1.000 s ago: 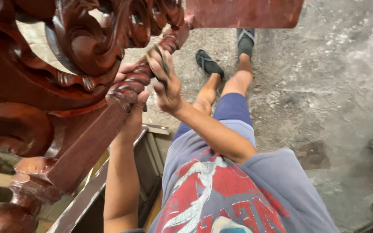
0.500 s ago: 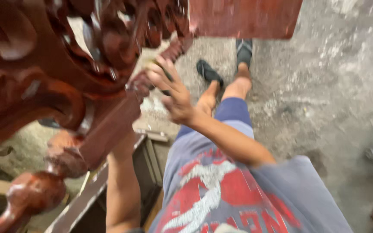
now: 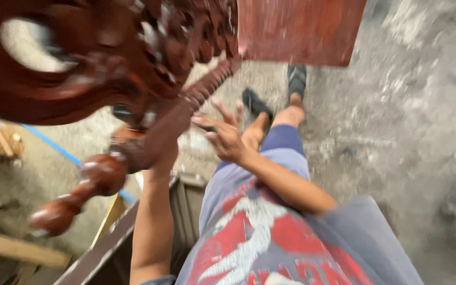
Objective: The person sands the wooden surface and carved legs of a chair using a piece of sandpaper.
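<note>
Near, at lower centre: left hand (image 3: 160, 153) hidden behind one carved red-brown wooden frame (image 3: 106, 68), grip impossible to tell. Right hand (image 3: 225, 134) spread wide, just beside its ribbed rail. Farther, upper centre: two sandals (image 3: 273, 92), one flat red panel (image 3: 299, 29)

Motion blur smears the carved red wooden frame (image 3: 106, 58), which hides the left hand (image 3: 157, 153) entirely.

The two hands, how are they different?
The right hand is open in plain view with fingers spread, just off the carved red-brown wood. The left hand reaches up behind the wood's ribbed post and is mostly hidden. Both are bare, raised toward the carving.
</note>
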